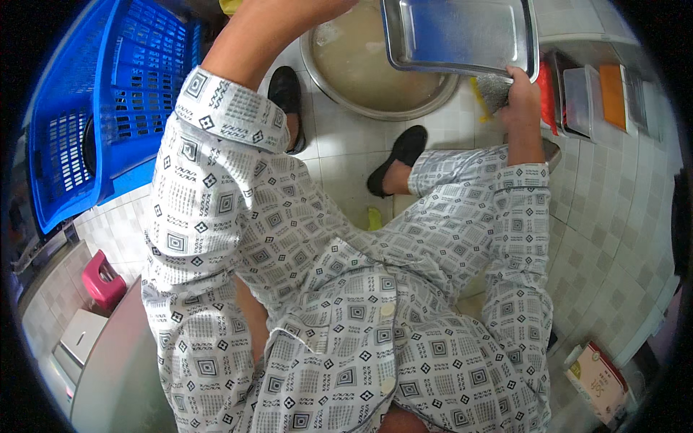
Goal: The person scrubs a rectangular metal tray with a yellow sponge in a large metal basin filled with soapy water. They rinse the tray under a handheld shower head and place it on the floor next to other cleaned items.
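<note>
My right hand (pixel 522 100) grips the lower right corner of a rectangular metal tray (pixel 460 32), with its thumb on the rim. The tray is tilted over the right side of a large round metal basin (pixel 379 115) of cloudy liquid. A grey, rough-textured thing (pixel 492 93) shows beside that hand, under the tray's corner; whether the hand holds it too is unclear. My left forearm reaches up across the top left towards the basin, but its hand is past the top edge, out of view.
Blue plastic baskets (pixel 105 108) stand at the left, a pink stool (pixel 103 279) below them. Plastic containers (pixel 579 100) line the right wall. A carton (pixel 598 381) lies lower right. My feet in black shoes (pixel 400 157) rest on the tiled floor near the basin.
</note>
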Demonstrator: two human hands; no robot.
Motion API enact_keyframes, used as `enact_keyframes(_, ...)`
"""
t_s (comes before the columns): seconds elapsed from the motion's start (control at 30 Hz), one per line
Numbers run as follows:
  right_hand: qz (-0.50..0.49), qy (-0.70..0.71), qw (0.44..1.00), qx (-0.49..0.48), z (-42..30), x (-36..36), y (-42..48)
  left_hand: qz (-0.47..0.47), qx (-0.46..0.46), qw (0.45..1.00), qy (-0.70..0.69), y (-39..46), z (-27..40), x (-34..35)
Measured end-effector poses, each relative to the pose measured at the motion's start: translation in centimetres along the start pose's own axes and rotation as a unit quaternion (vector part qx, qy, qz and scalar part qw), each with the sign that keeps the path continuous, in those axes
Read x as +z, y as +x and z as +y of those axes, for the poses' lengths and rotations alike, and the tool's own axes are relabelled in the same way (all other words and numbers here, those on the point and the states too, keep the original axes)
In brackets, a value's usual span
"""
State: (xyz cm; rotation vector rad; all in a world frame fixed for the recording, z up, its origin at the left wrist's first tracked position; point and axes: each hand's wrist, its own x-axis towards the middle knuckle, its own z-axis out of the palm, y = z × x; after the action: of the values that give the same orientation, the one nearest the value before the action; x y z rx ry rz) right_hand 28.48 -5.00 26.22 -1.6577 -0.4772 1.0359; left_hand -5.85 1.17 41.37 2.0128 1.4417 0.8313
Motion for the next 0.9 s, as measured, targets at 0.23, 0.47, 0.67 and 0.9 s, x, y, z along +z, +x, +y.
enact_keyframes(0.23, 0.003, -0.011, 1.0, -0.003, -1.7, 0.2, -0.2, -0.002, 0.042, 0.999, 0.03, 0.9, -1.7, 1.0)
enact_keyframes(0.47, 0.016, -0.031, 0.999, -0.017, -2.2, 0.7, -1.5, -0.003, 0.055, 0.997, 0.049, 1.3, -3.4, 2.2)
enact_keyframes(0.67, 0.079, -0.357, 0.895, -0.255, -2.0, -0.6, -1.6, 0.0, 0.032, 0.996, 0.081, 2.8, -4.1, 2.0)
enact_keyframes(0.9, 0.069, -0.391, 0.813, -0.426, -2.9, 1.5, -6.8, 0.011, 0.03, 0.99, 0.138, 1.2, -6.5, 2.3)
